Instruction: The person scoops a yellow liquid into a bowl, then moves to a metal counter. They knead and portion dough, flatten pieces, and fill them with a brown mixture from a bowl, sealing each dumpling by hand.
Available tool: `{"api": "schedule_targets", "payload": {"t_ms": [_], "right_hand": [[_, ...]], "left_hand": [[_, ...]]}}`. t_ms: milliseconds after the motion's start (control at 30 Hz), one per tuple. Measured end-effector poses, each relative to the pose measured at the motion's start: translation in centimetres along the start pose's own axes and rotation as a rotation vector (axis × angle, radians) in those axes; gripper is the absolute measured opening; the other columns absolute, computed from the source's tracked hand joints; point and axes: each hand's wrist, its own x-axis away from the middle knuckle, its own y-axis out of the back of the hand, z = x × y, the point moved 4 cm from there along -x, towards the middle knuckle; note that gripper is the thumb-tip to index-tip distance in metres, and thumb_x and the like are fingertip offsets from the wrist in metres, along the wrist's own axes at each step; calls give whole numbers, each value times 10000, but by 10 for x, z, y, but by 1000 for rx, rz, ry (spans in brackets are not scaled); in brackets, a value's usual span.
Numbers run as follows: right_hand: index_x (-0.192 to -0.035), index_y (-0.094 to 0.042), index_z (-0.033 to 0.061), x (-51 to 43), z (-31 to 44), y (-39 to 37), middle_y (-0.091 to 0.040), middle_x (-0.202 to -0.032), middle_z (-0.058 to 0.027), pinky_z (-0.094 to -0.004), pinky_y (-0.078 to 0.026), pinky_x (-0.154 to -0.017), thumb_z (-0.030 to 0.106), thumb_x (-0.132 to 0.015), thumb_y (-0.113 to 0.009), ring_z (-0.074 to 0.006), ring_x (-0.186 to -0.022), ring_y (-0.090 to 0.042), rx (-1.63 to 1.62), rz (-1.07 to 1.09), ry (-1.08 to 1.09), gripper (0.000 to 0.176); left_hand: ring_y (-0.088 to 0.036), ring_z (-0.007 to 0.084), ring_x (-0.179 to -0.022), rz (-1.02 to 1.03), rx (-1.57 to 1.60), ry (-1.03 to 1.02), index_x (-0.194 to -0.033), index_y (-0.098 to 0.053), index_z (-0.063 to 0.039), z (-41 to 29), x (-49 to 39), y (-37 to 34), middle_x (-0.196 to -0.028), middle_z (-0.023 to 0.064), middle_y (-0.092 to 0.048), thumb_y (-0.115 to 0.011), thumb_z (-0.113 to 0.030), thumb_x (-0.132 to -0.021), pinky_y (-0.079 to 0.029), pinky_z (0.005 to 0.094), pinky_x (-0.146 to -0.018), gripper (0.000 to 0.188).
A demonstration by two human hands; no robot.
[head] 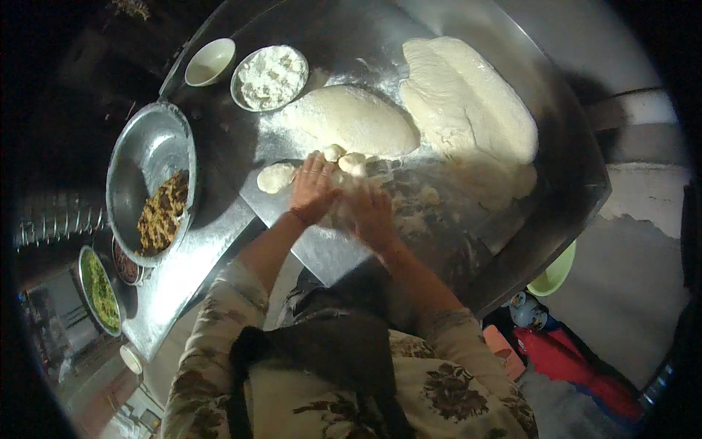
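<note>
My left hand (313,189) lies palm down with its fingers extended, beside a flattened dough round (276,178) on its left. Small dough pieces (352,163) sit just beyond my fingertips. My right hand (373,217), blurred, is palm down to the right of the left one; whatever is under its palm is hidden. Past the small pieces rests a large smooth dough mound (354,118), dusted with flour. A bigger folded slab of dough (469,99) lies at the far right.
A bowl of flour (271,77) and a pale bowl (210,62) stand at the back left. A metal basin (153,137) holds brown filling. Left of it is a dish of chopped greens (100,293). The metal worktop (334,249) has a front edge near my body.
</note>
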Motion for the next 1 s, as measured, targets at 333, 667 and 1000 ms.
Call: {"api": "schedule_targets", "payload": {"t_ms": [333,667,1000], "right_hand": [[-1129,-576,45,0,-95,44,-536,-1170,-178,-549,-362,-923,455,-778,-625,-374,-1129,-460,70,85,-539,541],[-1216,-567,181,71,-35,46,-453,-1341,-119,-517,-212,-1073,368,-787,-643,-333,-1286,-352,62,194,-59,474],[-1191,-557,111,-8,5,22,-488,-1305,-125,-532,-256,-1020,357,-763,-670,-297,-1248,-406,-116,221,120,506]], "left_hand": [[-472,396,-1120,175,-43,-395,-1087,-602,-75,-46,30,-38,-1250,225,-468,-619,-315,-766,-382,519,-908,401],[-317,466,-1276,159,52,-125,-1306,-475,-168,-87,14,-53,-1390,179,-379,-618,-307,-779,-248,649,-1008,563],[-258,440,-1317,-125,64,194,-1317,-462,-124,-11,8,-11,-1436,224,-279,-631,-346,-806,-223,569,-1053,582]]}}
